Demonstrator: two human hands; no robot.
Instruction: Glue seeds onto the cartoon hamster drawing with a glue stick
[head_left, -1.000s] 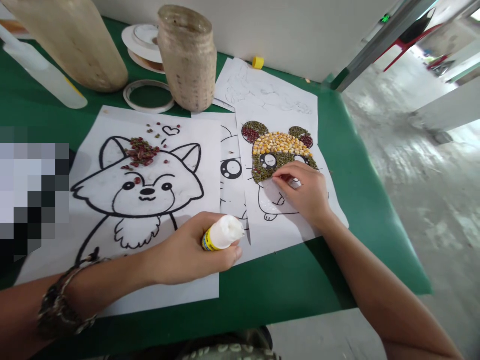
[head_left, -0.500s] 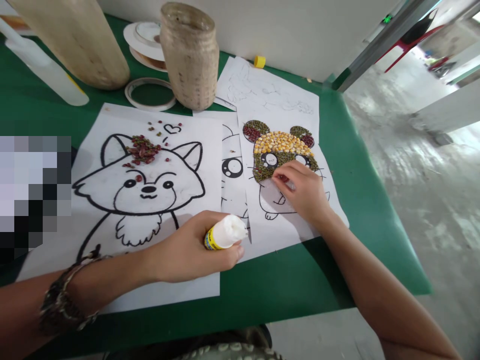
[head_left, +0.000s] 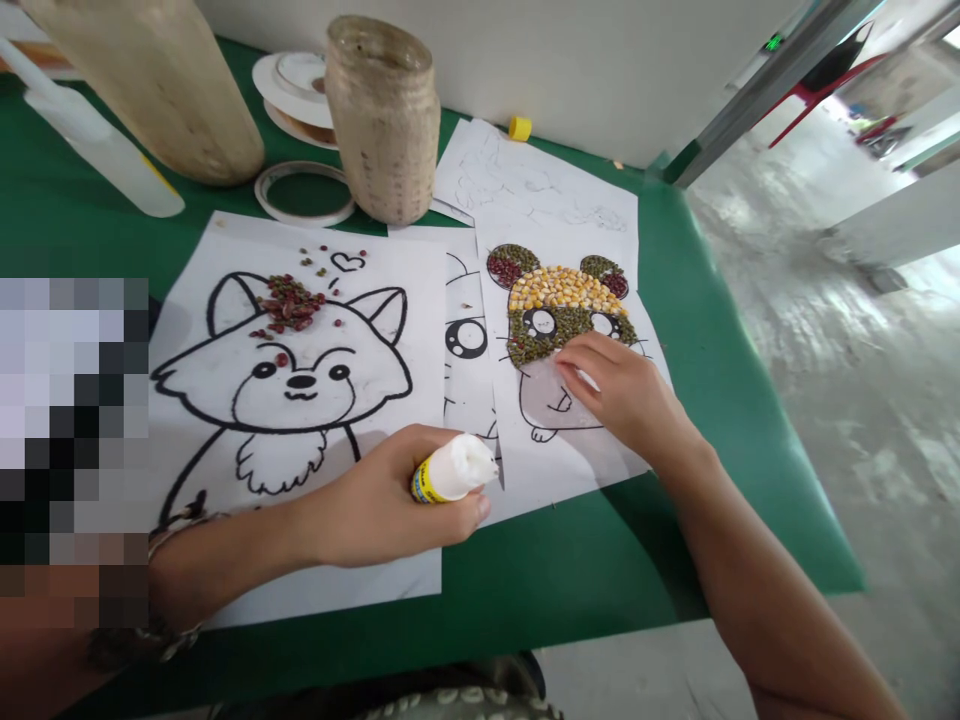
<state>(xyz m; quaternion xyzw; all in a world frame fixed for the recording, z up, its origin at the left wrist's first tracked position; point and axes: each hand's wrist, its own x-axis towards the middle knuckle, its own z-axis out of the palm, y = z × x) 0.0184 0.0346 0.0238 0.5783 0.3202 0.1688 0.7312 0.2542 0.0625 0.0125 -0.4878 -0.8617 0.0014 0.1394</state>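
My left hand [head_left: 405, 500] is wrapped round a white glue bottle [head_left: 459, 468] with a yellow label, its top pointing up and to the right. Thumb and forefinger of my right hand [head_left: 619, 385] are pinched at the lower edge of the green beans on the hamster drawing [head_left: 585, 440]; anything between the fingertips is too small to make out. Green beans [head_left: 574, 325] cover the hamster's face around the eyes, and yellow corn kernels [head_left: 562, 288] its forehead. To the left, a fox drawing [head_left: 330, 400] bears a loose pile of red and green beans [head_left: 291, 303].
Behind the drawings stand a brown jar [head_left: 384, 130] and a tall tan container [head_left: 165, 100]. A roll of tape [head_left: 264, 205], a white spool [head_left: 281, 80], a white squeeze bottle [head_left: 105, 150] and a yellow cap [head_left: 519, 128] lie on the green table [head_left: 742, 420].
My right hand has shifted slightly right and down over the hamster drawing. The dark red bits seen by its fingers before are out of sight. My left hand keeps the glue bottle.
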